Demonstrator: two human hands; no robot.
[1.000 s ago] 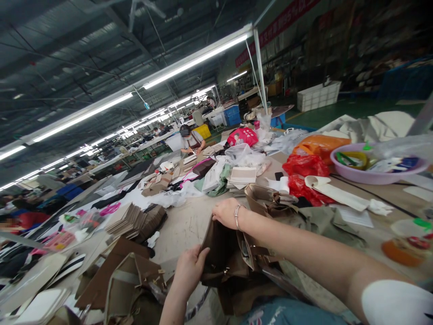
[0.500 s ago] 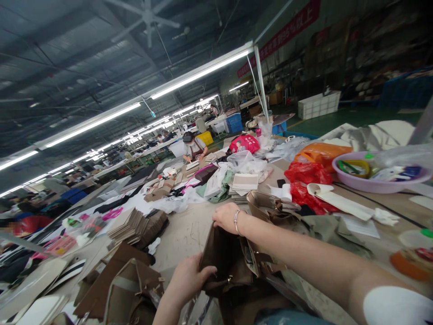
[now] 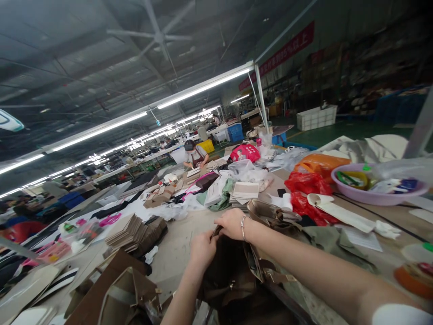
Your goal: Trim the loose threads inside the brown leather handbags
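Under a dark ceiling with a fan [image 3: 158,38] and slanting rows of strip lights [image 3: 206,88], a long, cluttered worktable [image 3: 177,246] stretches away from you toward a co-worker [image 3: 196,155] seated at its far part. Directly in front of you, at the near edge, an open dark brown bag [image 3: 226,266] stands with its mouth facing you and a small metal fitting showing inside. Your left hand [image 3: 203,247] has its thumb and fingers closed on the bag's far upper edge. Your right hand [image 3: 232,223], with a bracelet [image 3: 242,228] at the wrist, pinches the same edge just beside it, its fingertips drawn together; the two hands nearly meet, and you cannot see exactly how each fingertip sits. To your left are other brown pieces [image 3: 125,295] and a fanned stack of panels [image 3: 130,234]. Beyond your right hand is a pile of pale panels [image 3: 245,191]; further right lie olive cloth [image 3: 334,243], red plastic bags [image 3: 309,183] and a lilac basin [image 3: 375,197].
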